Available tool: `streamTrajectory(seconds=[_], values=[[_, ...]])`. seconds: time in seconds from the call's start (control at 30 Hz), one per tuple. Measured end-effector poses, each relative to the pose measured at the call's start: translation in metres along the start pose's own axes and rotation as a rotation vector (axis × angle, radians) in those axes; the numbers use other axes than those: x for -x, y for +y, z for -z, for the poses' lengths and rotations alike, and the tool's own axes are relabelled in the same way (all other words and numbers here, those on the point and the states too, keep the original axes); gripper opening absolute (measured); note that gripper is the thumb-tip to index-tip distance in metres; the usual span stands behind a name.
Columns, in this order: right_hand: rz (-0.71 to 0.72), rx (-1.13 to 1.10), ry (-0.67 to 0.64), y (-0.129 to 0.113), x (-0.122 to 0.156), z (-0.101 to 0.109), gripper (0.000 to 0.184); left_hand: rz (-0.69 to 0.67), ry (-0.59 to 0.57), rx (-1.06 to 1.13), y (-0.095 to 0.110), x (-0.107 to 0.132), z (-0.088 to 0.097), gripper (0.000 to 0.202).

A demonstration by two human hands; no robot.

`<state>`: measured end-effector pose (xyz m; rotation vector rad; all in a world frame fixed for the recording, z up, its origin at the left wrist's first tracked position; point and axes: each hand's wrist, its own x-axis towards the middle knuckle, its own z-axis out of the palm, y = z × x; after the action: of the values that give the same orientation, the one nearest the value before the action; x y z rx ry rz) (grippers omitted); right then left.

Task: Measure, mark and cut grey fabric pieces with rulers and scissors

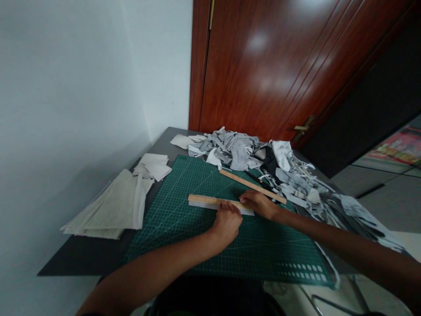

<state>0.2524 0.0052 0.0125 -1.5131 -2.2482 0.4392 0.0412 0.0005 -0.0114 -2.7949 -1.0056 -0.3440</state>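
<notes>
A brown wooden door (279,66) fills the far side, with a pale wall (82,87) to its left. A dark table (85,254) stands against both. A green cutting mat (184,228) covers most of its near part. A heap of grey and white scraps (237,149) spreads along the far and right edges, and a stack of pale cloth (112,206) lies to the left of the mat. A second ruler (243,182) lies slanted on the far side of the mat.

The ruler (207,200) lies across the middle of the mat on a white strip (246,211). The left hand (226,221) has its fingers bent together on the ruler's near edge. The right hand (258,202) rests on its right end, palm down; whether it grips anything cannot be told.
</notes>
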Motion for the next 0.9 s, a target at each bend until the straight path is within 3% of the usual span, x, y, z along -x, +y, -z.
streamTrajectory(seconds=[0.37, 0.9], values=[[0.082, -0.060, 0.002, -0.007, -0.021, -0.011, 0.021, 0.013, -0.033, 0.031, 0.002, -0.001, -0.005, 0.052], [0.051, -0.150, -0.064, -0.030, -0.074, -0.029, 0.020, 0.011, -0.010, -0.015, 0.003, 0.000, -0.009, 0.058]])
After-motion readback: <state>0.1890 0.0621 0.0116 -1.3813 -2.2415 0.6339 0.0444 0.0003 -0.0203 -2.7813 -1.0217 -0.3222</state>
